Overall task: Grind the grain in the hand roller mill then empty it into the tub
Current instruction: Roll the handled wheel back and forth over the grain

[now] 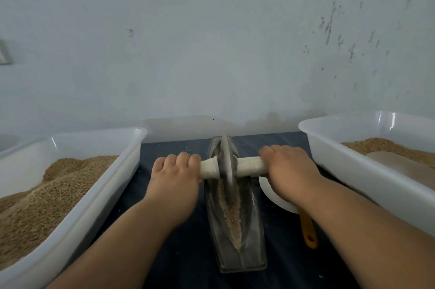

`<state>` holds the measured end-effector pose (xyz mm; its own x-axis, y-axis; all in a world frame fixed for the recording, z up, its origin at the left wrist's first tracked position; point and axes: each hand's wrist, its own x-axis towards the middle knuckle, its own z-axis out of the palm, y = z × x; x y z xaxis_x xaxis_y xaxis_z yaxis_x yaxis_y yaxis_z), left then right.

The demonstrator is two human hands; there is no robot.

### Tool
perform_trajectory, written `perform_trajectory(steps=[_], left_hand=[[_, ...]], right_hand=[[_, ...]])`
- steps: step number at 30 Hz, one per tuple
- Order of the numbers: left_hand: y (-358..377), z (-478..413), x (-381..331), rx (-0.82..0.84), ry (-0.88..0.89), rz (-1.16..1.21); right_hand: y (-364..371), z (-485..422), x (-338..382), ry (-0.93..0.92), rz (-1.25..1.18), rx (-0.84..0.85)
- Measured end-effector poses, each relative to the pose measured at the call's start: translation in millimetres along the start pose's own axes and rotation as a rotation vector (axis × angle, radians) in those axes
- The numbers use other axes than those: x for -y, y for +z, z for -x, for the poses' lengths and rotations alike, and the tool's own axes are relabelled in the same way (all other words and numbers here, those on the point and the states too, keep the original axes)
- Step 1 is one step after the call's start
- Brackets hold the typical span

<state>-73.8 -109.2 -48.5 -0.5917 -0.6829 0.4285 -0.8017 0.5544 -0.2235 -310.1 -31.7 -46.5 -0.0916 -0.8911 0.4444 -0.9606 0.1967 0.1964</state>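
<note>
Left hand (pixel 175 174), right hand (pixel 288 166) grip roller handle (pixel 249 165) (grain (pixel 231 213) beneath)

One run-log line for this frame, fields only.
step: grinding | left hand: grips handle | right hand: grips handle | wheel: upright in trough, toward far end | grain: in trough, not emptied

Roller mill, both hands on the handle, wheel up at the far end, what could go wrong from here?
1. The wheel sits near the far tip of the trough; pushing further might roll it out and scatter grain.
2. The right hand reaches over the scoop beside it; pulling back could knock it.
3. Uneven pressure on the handle from the left hand may tip the narrow trough.
</note>
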Motion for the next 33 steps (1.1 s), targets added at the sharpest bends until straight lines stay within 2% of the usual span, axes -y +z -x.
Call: perform_trajectory(steps=[8,12,16,18,21,23,28,33], left_hand=[[-40.0,25.6,8.8,0.133,0.160,0.088],[-52.3,36.3,9.6,0.119,0.221,0.101],[-40.5,26.3,9.0,0.083,0.181,0.114],[-27.6,16.8,8.5,0.067,0.135,0.107],[-9.6,3.6,4.4,0.048,0.041,0.088],[-3.5,-0.7,1.7,0.035,0.001,0.084],[-7.9,4.6,1.4,0.038,0.015,0.083],[-36.5,22.4,6.7,0.113,0.132,0.108]], right_hand=[[-49.3,20.9,-10.8,-0.091,-0.152,0.389],[-66.0,29.0,-11.2,-0.143,-0.166,0.525],[-57.0,25.2,-10.0,-0.104,-0.167,0.478],[-44.6,19.2,-6.9,-0.081,-0.151,0.358],[-22.2,8.4,-0.3,-0.064,-0.052,0.081],[-12.0,2.9,3.9,-0.040,0.014,0.003],[-11.0,5.5,1.7,-0.041,-0.022,0.027],[-44.5,21.3,-8.7,-0.091,-0.160,0.318]])
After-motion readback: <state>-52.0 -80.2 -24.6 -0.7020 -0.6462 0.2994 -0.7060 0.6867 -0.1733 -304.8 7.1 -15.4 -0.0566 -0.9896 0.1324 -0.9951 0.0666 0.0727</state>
